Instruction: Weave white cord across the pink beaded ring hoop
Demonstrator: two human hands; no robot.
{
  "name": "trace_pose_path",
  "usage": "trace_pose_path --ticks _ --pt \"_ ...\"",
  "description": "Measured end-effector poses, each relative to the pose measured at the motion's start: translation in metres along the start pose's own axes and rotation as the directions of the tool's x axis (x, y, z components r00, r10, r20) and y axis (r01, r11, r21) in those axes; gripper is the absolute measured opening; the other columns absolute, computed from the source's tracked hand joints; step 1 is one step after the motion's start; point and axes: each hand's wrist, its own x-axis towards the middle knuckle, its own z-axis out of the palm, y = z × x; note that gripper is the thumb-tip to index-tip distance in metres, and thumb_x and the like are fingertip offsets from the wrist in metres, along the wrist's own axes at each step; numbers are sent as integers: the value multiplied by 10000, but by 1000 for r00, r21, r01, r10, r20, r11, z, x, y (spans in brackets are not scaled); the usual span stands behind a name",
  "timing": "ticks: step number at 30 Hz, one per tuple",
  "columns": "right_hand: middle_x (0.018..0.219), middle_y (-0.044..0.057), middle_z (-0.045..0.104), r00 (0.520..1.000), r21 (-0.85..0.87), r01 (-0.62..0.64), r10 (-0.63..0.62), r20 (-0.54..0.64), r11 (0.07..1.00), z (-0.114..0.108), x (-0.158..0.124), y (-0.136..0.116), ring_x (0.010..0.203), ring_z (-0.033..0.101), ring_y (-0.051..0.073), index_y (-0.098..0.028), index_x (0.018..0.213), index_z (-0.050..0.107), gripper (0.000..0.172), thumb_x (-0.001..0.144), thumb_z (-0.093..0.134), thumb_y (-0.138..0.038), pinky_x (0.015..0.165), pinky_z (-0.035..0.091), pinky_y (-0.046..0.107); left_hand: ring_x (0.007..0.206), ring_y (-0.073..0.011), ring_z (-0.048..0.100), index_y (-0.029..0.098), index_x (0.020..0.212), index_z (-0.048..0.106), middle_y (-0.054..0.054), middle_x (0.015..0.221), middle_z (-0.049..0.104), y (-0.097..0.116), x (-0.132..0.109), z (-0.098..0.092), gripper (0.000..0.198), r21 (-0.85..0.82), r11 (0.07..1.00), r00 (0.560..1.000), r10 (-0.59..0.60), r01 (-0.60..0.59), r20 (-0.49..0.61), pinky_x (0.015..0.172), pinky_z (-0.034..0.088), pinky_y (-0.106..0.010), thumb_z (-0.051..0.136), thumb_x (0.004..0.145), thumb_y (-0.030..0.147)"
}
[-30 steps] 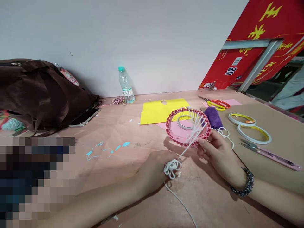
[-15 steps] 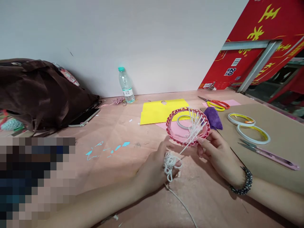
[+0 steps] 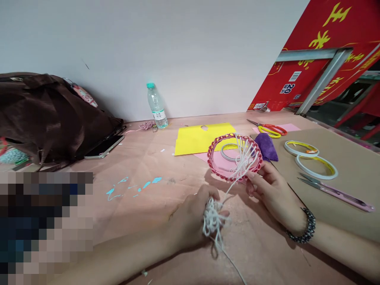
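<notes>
My right hand pinches the near rim of a pink and red hoop, holding it tilted above the table. White string runs in several strands across the hoop and down to my left hand. That hand is closed on a loose bundle of the white string, whose tail trails off toward the table's near edge. A dark beaded bracelet sits on my right wrist.
Behind the hoop lie a yellow sheet, pink paper, a tape ring and a purple cloth. To the right are two tape rings, yellow scissors and pink snips. A water bottle, phone and brown bag stand left.
My left hand has drawn the string bundle back toward me and slightly down, pulling the strand from the hoop. The right hand and hoop have hardly moved.
</notes>
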Motion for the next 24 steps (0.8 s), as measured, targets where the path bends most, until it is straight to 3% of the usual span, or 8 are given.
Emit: trace_pose_path --ticks 5,8,11,13,16,19,21,24 --pt "645 -50 541 1000 -24 6 -6 -13 1000 0 0 1 511 484 71 -213 863 523 209 802 656 -362 457 369 184 666 -123 585 183 812 627 -10 709 621 7 9 -7 71 114 977 984 178 -178 11 613 446 -212 570 834 219" --pt "717 -45 554 1000 -17 14 -14 -9 1000 -1 0 2 539 491 71 -222 900 536 200 804 656 -349 486 393 195 986 -209 572 179 799 636 -81 952 662 12 9 -8 112 315 821 847 524 -476 -85 878 444 -344 566 847 251" --pt "717 -45 553 1000 -5 16 -16 3 1000 0 0 2 547 493 73 -225 897 535 184 813 648 -343 495 397 197 1065 -210 555 166 816 611 -70 971 682 8 7 -5 118 252 707 742 667 -660 73 1026 350 -399 537 867 242" --pt "666 -53 540 1000 -6 12 -12 9 1000 0 0 2 526 483 71 -221 875 528 189 812 651 -351 470 375 188 794 -173 617 171 743 578 -28 718 657 3 5 -2 130 128 758 765 608 -639 213 881 456 -334 566 834 263" --pt "611 -58 533 1000 -20 15 -14 14 1000 0 -1 1 505 474 70 -217 860 516 192 820 643 -356 456 359 183 535 -137 550 177 786 544 7 593 587 0 2 0 189 94 978 977 176 -188 120 523 428 -242 607 792 355" --pt "573 -58 529 1000 -36 15 -15 11 999 0 -1 1 499 471 73 -214 838 502 190 832 632 -352 456 359 181 550 -120 561 182 1046 498 15 687 631 5 5 -4 326 -83 983 987 -163 163 2 481 382 -204 608 796 360" --pt "576 -58 525 1000 -21 13 -12 13 1000 0 -1 1 499 471 74 -215 836 500 196 829 636 -355 453 359 181 590 -113 576 188 1015 546 6 729 643 9 7 -6 223 -134 980 988 -145 150 47 525 406 -201 574 827 304" --pt "614 -57 525 1000 -10 12 -11 10 1000 0 -1 1 512 476 72 -217 844 511 192 823 641 -357 460 369 183 616 -116 557 178 786 629 -13 676 600 11 9 -9 123 -31 994 994 107 -108 -32 578 423 -217 542 848 239"
